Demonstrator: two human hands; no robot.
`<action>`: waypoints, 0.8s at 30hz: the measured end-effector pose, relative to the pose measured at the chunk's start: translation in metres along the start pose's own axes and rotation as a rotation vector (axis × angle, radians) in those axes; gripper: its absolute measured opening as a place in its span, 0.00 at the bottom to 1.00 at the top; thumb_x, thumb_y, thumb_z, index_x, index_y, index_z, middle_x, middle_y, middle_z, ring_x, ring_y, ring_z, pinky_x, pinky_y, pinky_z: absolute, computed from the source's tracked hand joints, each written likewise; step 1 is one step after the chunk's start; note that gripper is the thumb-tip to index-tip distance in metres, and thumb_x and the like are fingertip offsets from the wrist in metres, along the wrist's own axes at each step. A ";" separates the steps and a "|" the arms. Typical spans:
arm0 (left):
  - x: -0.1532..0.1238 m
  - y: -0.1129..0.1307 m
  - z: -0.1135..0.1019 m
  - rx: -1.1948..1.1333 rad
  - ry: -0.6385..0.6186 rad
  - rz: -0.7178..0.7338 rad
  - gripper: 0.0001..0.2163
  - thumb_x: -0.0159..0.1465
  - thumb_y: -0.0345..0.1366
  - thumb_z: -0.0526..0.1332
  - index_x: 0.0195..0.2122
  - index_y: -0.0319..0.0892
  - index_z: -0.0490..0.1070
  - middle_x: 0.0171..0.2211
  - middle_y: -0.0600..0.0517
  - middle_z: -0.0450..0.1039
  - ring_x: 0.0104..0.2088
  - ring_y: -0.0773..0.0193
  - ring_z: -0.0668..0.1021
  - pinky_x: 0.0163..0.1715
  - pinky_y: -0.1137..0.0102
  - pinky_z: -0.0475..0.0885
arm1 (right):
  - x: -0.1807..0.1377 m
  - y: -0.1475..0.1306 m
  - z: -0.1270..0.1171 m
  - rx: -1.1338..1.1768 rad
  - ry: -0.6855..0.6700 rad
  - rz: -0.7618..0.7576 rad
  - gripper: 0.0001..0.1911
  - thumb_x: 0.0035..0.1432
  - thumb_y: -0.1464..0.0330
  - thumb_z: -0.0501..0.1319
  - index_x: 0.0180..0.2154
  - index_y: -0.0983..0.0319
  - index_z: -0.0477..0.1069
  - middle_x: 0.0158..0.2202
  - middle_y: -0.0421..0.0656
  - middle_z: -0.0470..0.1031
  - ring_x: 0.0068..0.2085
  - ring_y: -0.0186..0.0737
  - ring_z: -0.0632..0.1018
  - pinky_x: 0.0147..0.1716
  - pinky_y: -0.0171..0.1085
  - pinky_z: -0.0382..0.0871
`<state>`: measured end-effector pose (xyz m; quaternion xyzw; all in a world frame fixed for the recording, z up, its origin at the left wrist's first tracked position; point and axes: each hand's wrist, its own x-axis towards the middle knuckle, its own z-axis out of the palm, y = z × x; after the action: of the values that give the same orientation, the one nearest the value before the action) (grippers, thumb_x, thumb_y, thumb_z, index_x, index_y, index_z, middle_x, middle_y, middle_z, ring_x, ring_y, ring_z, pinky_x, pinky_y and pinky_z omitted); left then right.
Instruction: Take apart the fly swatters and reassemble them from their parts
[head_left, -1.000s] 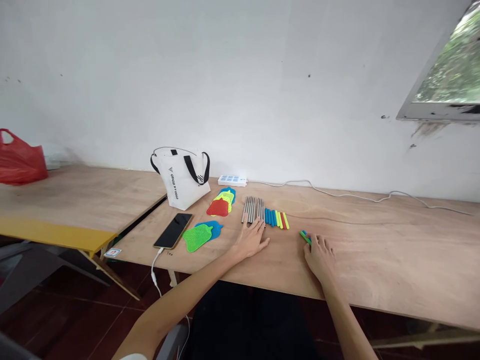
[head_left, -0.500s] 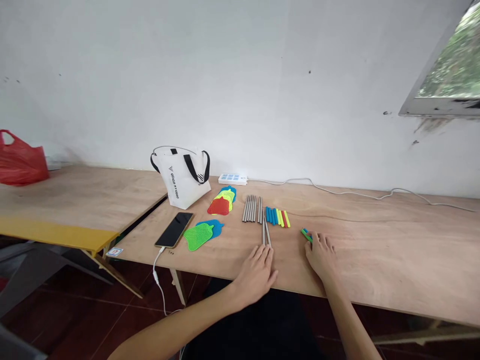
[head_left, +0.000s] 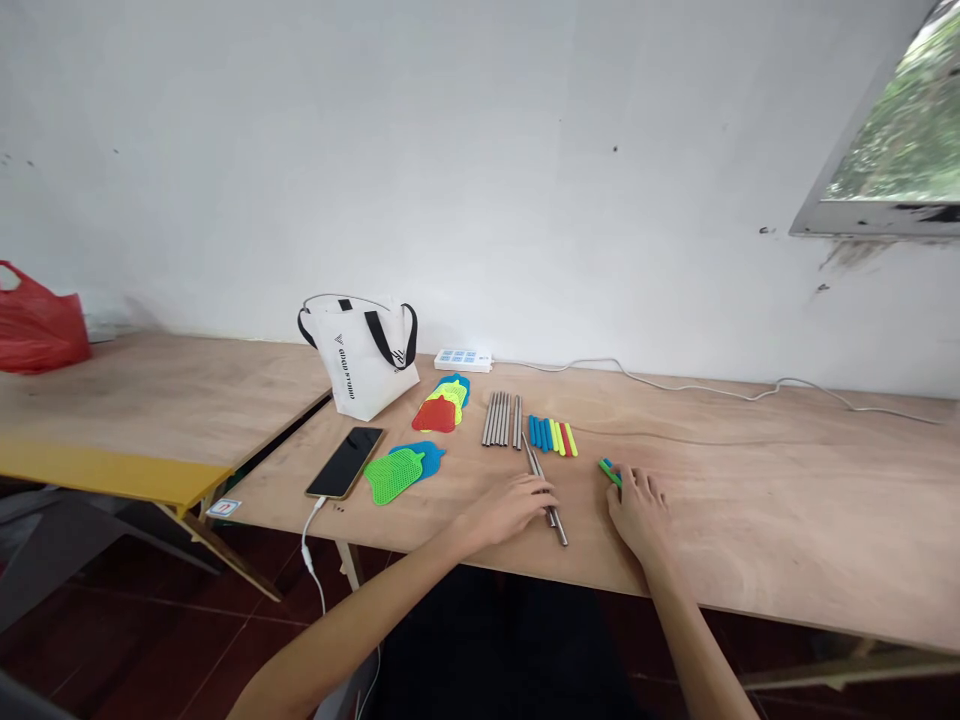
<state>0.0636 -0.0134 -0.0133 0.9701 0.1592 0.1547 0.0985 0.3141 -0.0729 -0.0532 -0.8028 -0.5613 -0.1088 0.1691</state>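
Observation:
My left hand [head_left: 516, 508] is closed over two thin metal tubes [head_left: 559, 530], which lie slanted near the table's front edge. Just beyond it, several more metal tubes [head_left: 498, 420] lie side by side in a row. To their right is a row of short coloured sticks [head_left: 553, 436] in blue, yellow and red. My right hand [head_left: 639, 508] rests on the wood with curled fingers over a green stick [head_left: 610, 475] and a blue one; only their far ends show. Perforated fly swatter heads lie on the left: green [head_left: 396, 476], blue [head_left: 430, 459], and a red one [head_left: 435, 415] atop yellow and blue.
A phone [head_left: 346, 462] with a white cable lies at the table's left. Behind it stands a white bag [head_left: 364, 370] with black handles. A power strip [head_left: 463, 360] sits by the wall, its cord running right. A red plastic bag [head_left: 41, 325] is on the neighbouring table.
My left hand has turned so its fingers point right across the metal tubes. The tubes have slid nearer to me and now slant more. My right hand stays where it was.

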 end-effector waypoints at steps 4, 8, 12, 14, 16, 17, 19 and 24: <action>0.006 0.024 0.012 0.029 0.012 0.096 0.10 0.73 0.35 0.57 0.51 0.48 0.75 0.51 0.49 0.75 0.54 0.59 0.74 0.54 0.65 0.68 | 0.000 0.000 -0.002 0.004 -0.010 0.002 0.16 0.67 0.70 0.51 0.53 0.59 0.68 0.49 0.49 0.75 0.52 0.48 0.72 0.46 0.42 0.60; 0.012 0.041 0.022 0.078 0.011 0.115 0.10 0.71 0.45 0.59 0.45 0.47 0.76 0.46 0.49 0.75 0.49 0.58 0.76 0.51 0.63 0.66 | 0.000 -0.001 -0.003 0.008 -0.026 0.006 0.16 0.67 0.70 0.51 0.54 0.59 0.68 0.49 0.49 0.75 0.52 0.49 0.72 0.46 0.43 0.61; 0.012 0.031 0.024 0.043 0.063 -0.087 0.17 0.67 0.54 0.61 0.41 0.44 0.73 0.42 0.50 0.73 0.45 0.58 0.76 0.46 0.63 0.66 | 0.001 -0.001 -0.004 0.038 -0.024 0.012 0.16 0.67 0.70 0.50 0.53 0.59 0.69 0.50 0.48 0.75 0.52 0.49 0.72 0.46 0.43 0.62; 0.006 0.019 0.021 0.030 0.110 -0.233 0.17 0.67 0.54 0.61 0.40 0.44 0.71 0.42 0.50 0.72 0.44 0.57 0.75 0.45 0.63 0.66 | 0.001 -0.001 -0.004 0.057 -0.027 0.009 0.16 0.67 0.71 0.50 0.53 0.59 0.70 0.51 0.48 0.75 0.53 0.49 0.72 0.46 0.43 0.63; -0.002 0.007 0.016 0.026 0.148 -0.359 0.17 0.68 0.53 0.61 0.39 0.43 0.70 0.41 0.50 0.72 0.43 0.56 0.74 0.45 0.62 0.66 | 0.001 0.000 -0.004 0.083 -0.035 0.002 0.17 0.67 0.71 0.49 0.53 0.59 0.70 0.51 0.48 0.75 0.53 0.48 0.72 0.46 0.43 0.63; -0.008 0.001 0.013 0.024 0.162 -0.409 0.16 0.69 0.52 0.61 0.39 0.43 0.69 0.41 0.50 0.72 0.43 0.56 0.74 0.45 0.62 0.66 | 0.001 0.000 -0.004 0.100 -0.039 -0.003 0.17 0.67 0.71 0.49 0.53 0.58 0.70 0.52 0.47 0.75 0.53 0.48 0.72 0.46 0.43 0.63; -0.019 -0.009 0.005 0.009 0.183 -0.487 0.14 0.70 0.50 0.60 0.40 0.43 0.68 0.42 0.50 0.72 0.44 0.56 0.74 0.46 0.61 0.66 | 0.001 0.001 -0.005 0.134 -0.047 -0.007 0.18 0.67 0.71 0.49 0.53 0.58 0.69 0.53 0.46 0.76 0.54 0.48 0.72 0.47 0.44 0.62; -0.046 -0.021 -0.014 -0.032 0.179 -0.474 0.07 0.71 0.40 0.58 0.48 0.46 0.67 0.48 0.50 0.71 0.51 0.54 0.73 0.53 0.59 0.66 | 0.002 0.002 -0.004 0.186 -0.044 0.017 0.18 0.65 0.73 0.48 0.51 0.58 0.71 0.51 0.46 0.78 0.54 0.46 0.73 0.52 0.46 0.59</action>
<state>0.0120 -0.0077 -0.0173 0.8864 0.3879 0.2149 0.1330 0.3166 -0.0734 -0.0490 -0.7904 -0.5660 -0.0369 0.2315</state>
